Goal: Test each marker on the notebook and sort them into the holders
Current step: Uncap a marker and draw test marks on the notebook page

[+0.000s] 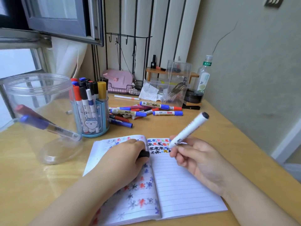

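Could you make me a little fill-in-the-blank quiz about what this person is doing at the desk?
1. The right hand holds a white marker over the open ____.
2. The left hand holds the marker's black ____.
3. The blue holder stands full of upright ____.
4. The clear jar holds ____ markers.

Missing words: notebook; cap; markers; two

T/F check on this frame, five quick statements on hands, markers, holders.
1. The right hand holds a white marker over the notebook. True.
2. The left hand is empty. False: its grip is on a black cap.
3. The blue holder stands empty. False: it is packed with upright markers.
4. The clear jar holds two markers leaning inside. True.
5. All loose markers are sorted. False: a pile lies on the desk behind the notebook.
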`<move>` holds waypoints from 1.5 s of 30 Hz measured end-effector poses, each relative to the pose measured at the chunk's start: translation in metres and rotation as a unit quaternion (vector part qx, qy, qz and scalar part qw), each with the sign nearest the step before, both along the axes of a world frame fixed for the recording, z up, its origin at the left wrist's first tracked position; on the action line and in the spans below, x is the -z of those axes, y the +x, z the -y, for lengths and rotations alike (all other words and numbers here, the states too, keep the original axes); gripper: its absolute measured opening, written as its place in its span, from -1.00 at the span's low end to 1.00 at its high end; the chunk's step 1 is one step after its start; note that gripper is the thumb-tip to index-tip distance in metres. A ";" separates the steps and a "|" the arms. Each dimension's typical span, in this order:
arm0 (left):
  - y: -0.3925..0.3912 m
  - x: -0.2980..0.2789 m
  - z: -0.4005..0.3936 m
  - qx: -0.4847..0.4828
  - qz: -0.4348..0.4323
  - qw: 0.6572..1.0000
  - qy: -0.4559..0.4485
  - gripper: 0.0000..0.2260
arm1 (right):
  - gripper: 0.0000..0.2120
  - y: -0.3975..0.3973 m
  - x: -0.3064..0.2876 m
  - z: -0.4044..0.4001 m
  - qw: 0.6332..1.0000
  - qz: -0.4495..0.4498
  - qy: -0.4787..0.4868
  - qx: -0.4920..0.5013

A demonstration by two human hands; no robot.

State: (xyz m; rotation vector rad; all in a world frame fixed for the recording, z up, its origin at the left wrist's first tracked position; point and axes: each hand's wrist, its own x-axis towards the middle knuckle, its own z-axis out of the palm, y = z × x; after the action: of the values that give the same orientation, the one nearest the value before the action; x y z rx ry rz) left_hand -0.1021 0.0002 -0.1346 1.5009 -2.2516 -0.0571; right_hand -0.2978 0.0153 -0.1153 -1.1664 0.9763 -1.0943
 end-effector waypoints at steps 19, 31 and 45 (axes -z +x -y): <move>0.001 0.001 -0.001 -0.059 0.008 0.998 -0.010 -0.86 | -0.80 0.036 0.031 0.031 0.932 -0.318 -0.121 0.125; 0.000 0.000 -0.002 -0.056 0.012 0.998 -0.014 -0.87 | -0.79 0.035 0.032 0.028 0.934 -0.312 -0.134 0.107; 0.002 -0.002 -0.004 -0.034 -0.032 0.999 -0.022 -0.89 | -0.79 0.032 0.031 0.027 0.962 -0.205 -0.118 0.133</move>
State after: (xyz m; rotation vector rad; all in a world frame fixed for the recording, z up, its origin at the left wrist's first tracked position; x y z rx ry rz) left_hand -0.1003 0.0041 -0.1328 1.5291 -2.1375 -0.0357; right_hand -0.2658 -0.0121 -0.1465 -1.5274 1.3824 -1.2321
